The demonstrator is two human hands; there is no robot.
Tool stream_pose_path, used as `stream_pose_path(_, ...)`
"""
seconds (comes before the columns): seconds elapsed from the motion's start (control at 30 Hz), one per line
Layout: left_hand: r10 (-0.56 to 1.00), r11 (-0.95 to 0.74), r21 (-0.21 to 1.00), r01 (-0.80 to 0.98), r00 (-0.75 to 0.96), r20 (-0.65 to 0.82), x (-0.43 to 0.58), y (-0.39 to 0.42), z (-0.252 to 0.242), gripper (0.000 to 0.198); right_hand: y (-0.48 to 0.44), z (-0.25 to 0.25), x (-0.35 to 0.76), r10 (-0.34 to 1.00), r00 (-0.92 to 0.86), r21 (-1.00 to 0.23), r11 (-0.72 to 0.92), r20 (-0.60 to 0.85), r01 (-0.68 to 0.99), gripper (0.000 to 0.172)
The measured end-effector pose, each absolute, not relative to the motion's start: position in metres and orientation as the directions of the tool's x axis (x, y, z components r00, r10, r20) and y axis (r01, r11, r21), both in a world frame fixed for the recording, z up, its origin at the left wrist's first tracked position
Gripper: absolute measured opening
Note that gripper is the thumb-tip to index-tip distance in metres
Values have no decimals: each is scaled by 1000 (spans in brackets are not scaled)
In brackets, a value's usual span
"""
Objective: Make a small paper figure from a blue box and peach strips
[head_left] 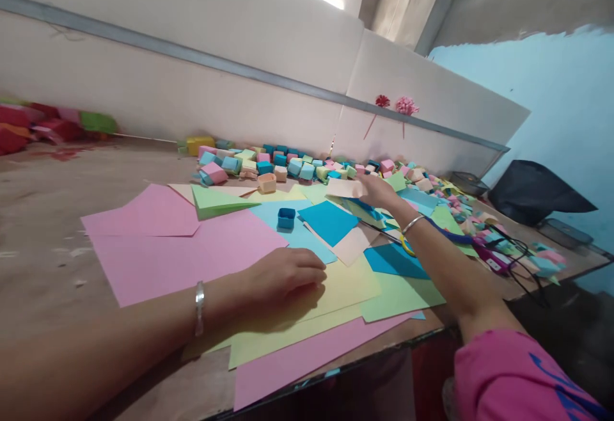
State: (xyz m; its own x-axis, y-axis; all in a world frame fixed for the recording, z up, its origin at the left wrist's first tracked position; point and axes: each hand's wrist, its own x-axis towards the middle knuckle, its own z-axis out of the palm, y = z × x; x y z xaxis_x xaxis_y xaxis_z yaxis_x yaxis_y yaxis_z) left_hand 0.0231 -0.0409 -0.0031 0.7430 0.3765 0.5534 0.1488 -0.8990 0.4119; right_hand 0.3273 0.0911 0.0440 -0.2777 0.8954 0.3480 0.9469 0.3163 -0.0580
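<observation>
My left hand (pixel 285 272) rests on yellow paper (pixel 352 283), fingers loosely extended to the right, with nothing visible in them. Farther off, my right hand (pixel 377 189) pinches a cream piece of paper (pixel 344 187) above the scattered sheets. A dark blue sheet (pixel 330 221) lies between my hands. To its left, a small blue paper box (pixel 286 218) stands on light blue paper. Scissors with a yellow handle (pixel 407 246) lie partly hidden beside my right wrist.
Many small coloured paper boxes (pixel 268 164) line the wall. Pink sheets (pixel 192 258) spread on the left. A purple tool (pixel 492 258) with black cable lies at right. A black bag (pixel 535 194) stands behind it. The table's dark front edge (pixel 374 350) runs below.
</observation>
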Motion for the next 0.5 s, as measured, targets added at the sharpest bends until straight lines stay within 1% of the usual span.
stream_pose_path(0.03,433,-855,493,161,744,509,24,-40,-4,19,83,49,327,888,-243,-93,300,391,949,52)
stream_pose_path(0.07,521,-769,613,178,731,441,26,-38,-6,18,73,53,325,879,-211,-128,290,429,949,51)
stream_pose_path(0.1,614,-645,739,192,706,353,27,-37,-7,17,62,55,321,870,-188,-160,288,456,944,50)
stream_pose_path(0.13,692,-511,837,197,671,265,29,-35,-8,20,49,55,315,861,-179,-198,303,477,932,48)
stream_pose_path(0.2,768,-247,953,172,634,84,32,-33,-10,31,21,49,299,837,-187,-283,371,515,884,42)
stream_pose_path(0.23,769,-116,983,141,639,-1,33,-33,-10,38,6,45,288,804,-181,-391,455,566,800,40)
stream_pose_path(0.27,751,14,996,92,657,-71,34,-33,-11,44,-10,40,277,768,-168,-459,526,618,716,38)
stream_pose_path(0.3,725,141,990,24,679,-119,35,-33,-11,49,-26,35,265,731,-147,-480,571,667,666,38)
stream_pose_path(0.33,701,260,964,-58,698,-147,35,-33,-11,51,-42,32,254,706,-145,-470,596,693,651,36)
stream_pose_path(0.37,691,336,932,-136,708,-146,35,-33,-11,50,-58,30,245,678,-174,-431,622,715,653,35)
stream_pose_path(0.4,704,357,914,-195,699,-125,35,-33,-10,47,-73,29,238,652,-248,-367,655,717,661,36)
stream_pose_path(0.43,734,336,914,-227,672,-103,34,-33,-9,43,-87,30,234,617,-319,-298,688,719,662,39)
stream_pose_path(0.5,810,235,952,-195,581,-80,33,-32,-5,35,-109,35,232,597,-406,-232,717,692,658,43)
